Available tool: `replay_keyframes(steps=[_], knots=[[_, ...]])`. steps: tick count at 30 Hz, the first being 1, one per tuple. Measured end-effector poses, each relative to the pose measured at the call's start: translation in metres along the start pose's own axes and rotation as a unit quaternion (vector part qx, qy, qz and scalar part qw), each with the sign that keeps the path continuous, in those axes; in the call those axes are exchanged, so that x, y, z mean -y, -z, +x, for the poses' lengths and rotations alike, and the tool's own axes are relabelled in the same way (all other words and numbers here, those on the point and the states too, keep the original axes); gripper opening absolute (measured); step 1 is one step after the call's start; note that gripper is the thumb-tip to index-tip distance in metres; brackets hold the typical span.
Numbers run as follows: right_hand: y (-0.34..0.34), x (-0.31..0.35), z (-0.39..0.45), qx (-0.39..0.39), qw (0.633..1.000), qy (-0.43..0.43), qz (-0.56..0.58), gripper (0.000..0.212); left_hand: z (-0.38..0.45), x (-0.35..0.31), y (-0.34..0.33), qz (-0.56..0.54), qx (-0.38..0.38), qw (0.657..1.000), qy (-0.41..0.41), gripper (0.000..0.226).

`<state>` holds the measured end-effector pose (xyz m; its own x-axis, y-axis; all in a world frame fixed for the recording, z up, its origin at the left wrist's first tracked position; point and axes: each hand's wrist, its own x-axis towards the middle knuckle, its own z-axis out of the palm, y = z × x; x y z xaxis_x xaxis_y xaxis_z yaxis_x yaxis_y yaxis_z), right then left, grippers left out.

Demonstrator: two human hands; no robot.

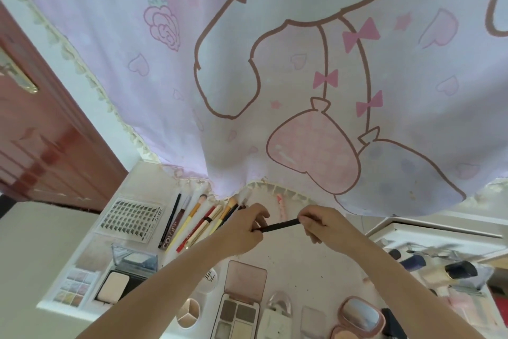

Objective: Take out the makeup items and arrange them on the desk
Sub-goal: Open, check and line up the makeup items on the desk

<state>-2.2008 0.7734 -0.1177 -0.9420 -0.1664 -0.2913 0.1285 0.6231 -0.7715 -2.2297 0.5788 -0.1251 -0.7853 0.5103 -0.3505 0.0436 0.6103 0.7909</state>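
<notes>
We look down at a white table [288,256] crowded with makeup, under a hanging pink cartoon-print curtain [275,63]. Our two hands meet above the middle of the table, holding one slim black pencil [277,226] between them. The left hand [244,228] pinches its nearer, lower end with curled fingers; the right hand [316,224] pinches the farther, slightly higher end. The pencil's long axis runs almost level from left to right, rising a little toward the right hand, and it hangs above the table, not touching it.

Just beyond the left hand lies a row of pens and brushes [198,220], side by side, each slanting up to the right. Farther left sits a false-lash card [129,217]. Near us lie an open eyeshadow palette [239,308], a powder compact [121,281] and a pink mirror compact [360,316].

We judge the pencil belongs at the right end of that row, so the left hand is the nearer one, and the pencil must swing to match the slant.
</notes>
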Motion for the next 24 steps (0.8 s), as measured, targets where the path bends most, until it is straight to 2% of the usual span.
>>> replay_keyframes(steps=[2,5,6,8,9,10,14,19,21,24], knots=[[-0.007,0.0,0.003,-0.016,0.997,-0.017,0.075,0.028,-0.002,0.009,0.009,-0.14,-0.008,0.99,0.021,0.033],[-0.014,-0.001,0.003,-0.041,0.976,-0.029,0.214,0.029,-0.005,0.019,0.016,-0.329,-0.08,0.941,0.028,0.038],[-0.016,0.0,0.002,-0.042,0.966,-0.032,0.254,0.029,-0.005,0.021,0.015,-0.409,-0.104,0.906,0.032,0.034],[-0.023,0.001,0.001,-0.043,0.948,-0.039,0.312,0.027,-0.005,0.018,0.009,-0.578,-0.126,0.805,0.044,0.023],[-0.026,0.002,0.001,-0.043,0.944,-0.042,0.325,0.027,-0.003,0.017,0.004,-0.625,-0.131,0.768,0.05,0.023],[-0.03,0.002,0.001,-0.042,0.943,-0.045,0.328,0.025,-0.001,0.016,-0.001,-0.639,-0.133,0.755,0.058,0.026],[-0.038,0.003,0.001,-0.037,0.949,-0.054,0.308,0.021,0.007,0.008,-0.016,-0.596,-0.123,0.79,0.077,0.022],[-0.04,-0.005,-0.004,0.006,0.963,-0.088,0.254,0.02,0.018,0.005,-0.025,-0.582,-0.123,0.798,0.096,0.023],[-0.038,-0.01,-0.004,0.008,0.973,-0.101,0.209,0.021,0.024,0.01,-0.026,-0.537,-0.151,0.824,0.102,0.023],[-0.03,-0.017,0.009,-0.035,0.974,-0.12,0.191,0.023,0.037,0.029,-0.02,-0.431,-0.173,0.88,0.101,0.016]])
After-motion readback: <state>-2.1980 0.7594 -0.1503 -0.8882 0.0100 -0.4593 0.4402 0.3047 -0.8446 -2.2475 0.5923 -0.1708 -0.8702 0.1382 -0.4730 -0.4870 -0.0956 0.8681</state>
